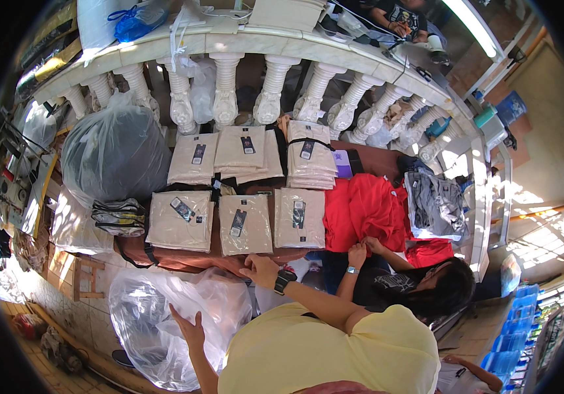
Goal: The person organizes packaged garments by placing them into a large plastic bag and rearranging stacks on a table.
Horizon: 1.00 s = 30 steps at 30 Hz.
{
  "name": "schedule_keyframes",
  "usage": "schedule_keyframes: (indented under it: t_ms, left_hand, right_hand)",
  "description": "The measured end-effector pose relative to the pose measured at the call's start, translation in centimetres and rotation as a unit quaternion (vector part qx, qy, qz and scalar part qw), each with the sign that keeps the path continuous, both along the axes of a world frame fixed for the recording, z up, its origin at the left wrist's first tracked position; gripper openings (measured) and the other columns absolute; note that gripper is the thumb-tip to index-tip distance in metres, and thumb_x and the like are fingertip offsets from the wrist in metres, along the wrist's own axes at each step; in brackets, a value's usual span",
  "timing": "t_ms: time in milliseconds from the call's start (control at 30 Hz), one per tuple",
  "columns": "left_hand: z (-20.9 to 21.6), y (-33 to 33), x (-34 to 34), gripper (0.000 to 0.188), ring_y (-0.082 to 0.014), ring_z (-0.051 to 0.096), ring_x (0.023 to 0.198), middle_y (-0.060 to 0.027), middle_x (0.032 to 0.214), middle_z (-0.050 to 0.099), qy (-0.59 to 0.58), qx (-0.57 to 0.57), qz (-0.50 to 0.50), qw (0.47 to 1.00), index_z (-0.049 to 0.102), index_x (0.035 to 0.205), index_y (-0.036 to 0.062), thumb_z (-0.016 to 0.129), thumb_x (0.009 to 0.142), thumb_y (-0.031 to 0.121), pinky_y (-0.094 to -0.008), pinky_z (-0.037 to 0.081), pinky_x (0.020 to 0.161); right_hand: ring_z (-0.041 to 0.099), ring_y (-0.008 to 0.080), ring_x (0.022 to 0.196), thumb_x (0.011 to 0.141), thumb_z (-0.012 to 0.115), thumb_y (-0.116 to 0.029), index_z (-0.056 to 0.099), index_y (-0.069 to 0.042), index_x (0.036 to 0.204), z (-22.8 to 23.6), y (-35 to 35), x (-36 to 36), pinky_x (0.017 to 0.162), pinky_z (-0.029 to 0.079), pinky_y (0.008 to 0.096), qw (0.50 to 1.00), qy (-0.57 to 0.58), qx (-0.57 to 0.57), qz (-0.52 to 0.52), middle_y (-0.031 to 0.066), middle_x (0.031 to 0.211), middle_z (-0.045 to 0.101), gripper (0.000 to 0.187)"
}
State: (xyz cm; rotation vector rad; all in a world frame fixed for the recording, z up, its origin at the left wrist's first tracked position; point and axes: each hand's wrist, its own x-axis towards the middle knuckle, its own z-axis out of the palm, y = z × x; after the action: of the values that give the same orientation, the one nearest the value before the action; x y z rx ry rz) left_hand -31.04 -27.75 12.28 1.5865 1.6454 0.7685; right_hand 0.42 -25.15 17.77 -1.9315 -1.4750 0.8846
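Note:
My left hand (191, 329), fingers spread and holding nothing, is over a large clear plastic bag (144, 315) below the table's front edge. My right hand (261, 270), with a dark watch on the wrist, hovers by that edge, fingers apart and nothing visible in them. Just beyond it lies a beige folded garment in clear wrap with a dark tag (245, 226). Similar wrapped beige garments flank it, one on the left (180, 222) and one on the right (299, 220). Behind them are more stacks, including a taller stack tied with a black band (310, 161).
To my right a co-worker (419, 282) handles red cloth (367, 207) with both hands. Grey folded clothes (436, 200) lie farther right. A bulging, filled plastic bag (116, 154) and a patterned pouch (118, 217) sit at the left. A white balustrade (226, 92) borders the table's far side.

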Motion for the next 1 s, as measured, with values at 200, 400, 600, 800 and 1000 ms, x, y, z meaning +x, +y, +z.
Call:
schedule_keyframes:
  t_ms: [200, 400, 600, 800, 1000]
  left_hand:
    - [0.7, 0.3, 0.6, 0.089, -0.0426, 0.024, 0.135, -0.0238, 0.150, 0.014, -0.043, -0.009, 0.038, 0.998, 0.003, 0.147, 0.0064, 0.065, 0.085, 0.020, -0.0494, 0.035, 0.104]
    - [0.2, 0.4, 0.5, 0.087, -0.0414, 0.029, 0.133, -0.0238, 0.149, 0.015, -0.027, 0.004, 0.065, 0.998, 0.002, 0.147, 0.0068, 0.063, 0.087, 0.019, -0.0504, 0.031, 0.105]
    - [-0.5, 0.0, -0.2, 0.086, -0.0410, 0.030, 0.132, -0.0239, 0.148, 0.017, -0.005, 0.024, 0.069, 0.997, 0.003, 0.147, 0.0071, 0.063, 0.086, 0.014, -0.0493, 0.029, 0.106]
    - [0.2, -0.1, -0.3, 0.089, -0.0400, 0.032, 0.130, -0.0235, 0.148, 0.017, -0.011, 0.030, 0.073, 0.997, 0.003, 0.148, 0.0078, 0.065, 0.084, 0.009, -0.0489, 0.034, 0.102]
    - [0.1, -0.2, -0.3, 0.089, -0.0397, 0.032, 0.130, -0.0233, 0.148, 0.017, -0.003, 0.047, 0.073, 0.996, 0.003, 0.148, 0.0077, 0.065, 0.084, 0.009, -0.0472, 0.041, 0.097]
  right_hand:
    - [0.050, 0.0111, 0.052, 0.082, 0.069, -0.012, 0.055, -0.004, 0.103, 12.6, 3.4, 2.2, 0.049, 0.039, 0.0267, 0.960, 0.096, 0.247, -0.087, 0.0020, 0.062, 0.052, 0.027]
    - [0.039, 0.0018, 0.054, 0.083, 0.069, -0.007, 0.062, -0.003, 0.092, 24.8, 3.2, 7.3, 0.048, 0.030, 0.0194, 0.825, -0.018, 0.525, -0.207, -0.0047, 0.061, 0.048, 0.012]
    - [0.040, 0.0017, 0.049, 0.090, 0.062, -0.009, 0.043, 0.001, 0.134, 24.5, 4.3, 13.6, 0.047, 0.031, 0.0177, 0.828, 0.048, 0.475, -0.295, -0.0048, 0.054, 0.045, 0.049]
    - [0.038, 0.0018, 0.048, 0.088, 0.062, -0.006, 0.027, 0.002, 0.142, 25.4, 3.8, 13.6, 0.046, 0.030, 0.0177, 0.831, 0.046, 0.471, -0.292, -0.0040, 0.053, 0.043, 0.065]
    - [0.039, 0.0017, 0.048, 0.087, 0.062, -0.005, 0.018, 0.001, 0.145, 27.8, 3.1, 12.0, 0.046, 0.030, 0.0172, 0.814, 0.071, 0.500, -0.287, -0.0035, 0.054, 0.045, 0.073]
